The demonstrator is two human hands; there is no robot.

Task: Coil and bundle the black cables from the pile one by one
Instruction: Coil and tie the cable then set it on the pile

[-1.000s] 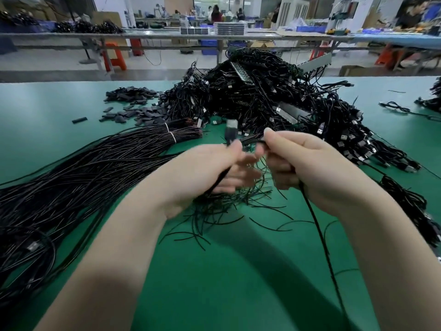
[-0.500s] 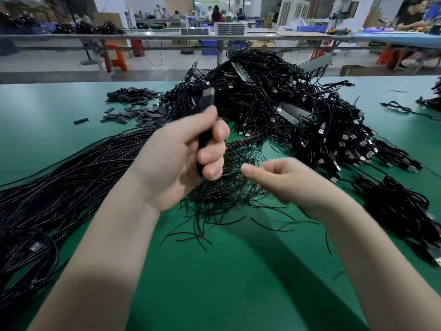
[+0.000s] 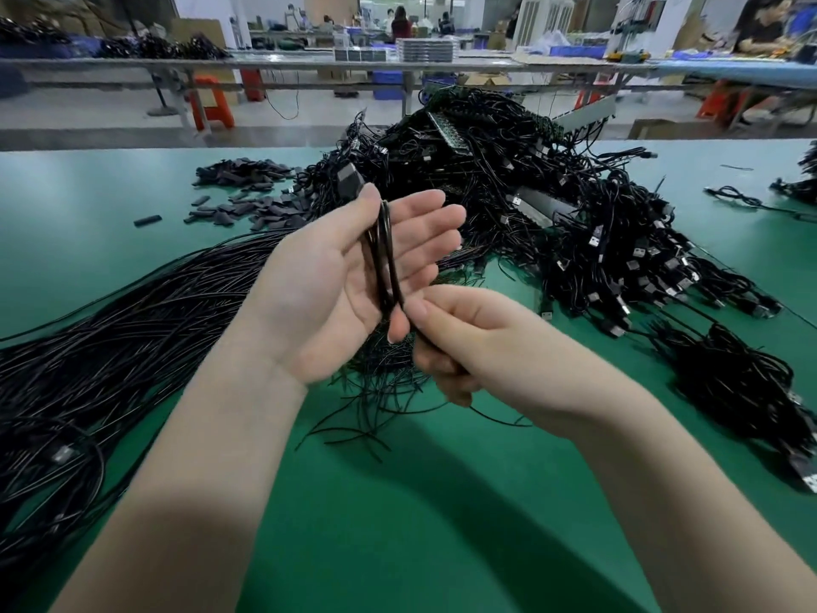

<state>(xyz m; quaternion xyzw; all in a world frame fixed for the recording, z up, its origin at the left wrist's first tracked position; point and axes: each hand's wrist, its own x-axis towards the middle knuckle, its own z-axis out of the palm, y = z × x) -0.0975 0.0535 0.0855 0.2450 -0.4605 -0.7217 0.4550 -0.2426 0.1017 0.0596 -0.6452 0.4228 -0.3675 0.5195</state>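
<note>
Workshop, benches (image 3: 309, 66) behind. Green table (image 3: 398, 524): cable pile (image 3: 508, 192) at back, straight cables (image 3: 110, 338) left. Left hand (image 3: 349, 276) palm up, fingers straight, cable (image 3: 383, 263) looped across it; right hand (image 3: 468, 342) pinches cable's lower end. No legible writing.

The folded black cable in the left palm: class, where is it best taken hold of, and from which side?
Take the folded black cable at mid-length, from the thumb side: both strands run side by side across the left hand, while the right hand already pinches the lower end.
</note>
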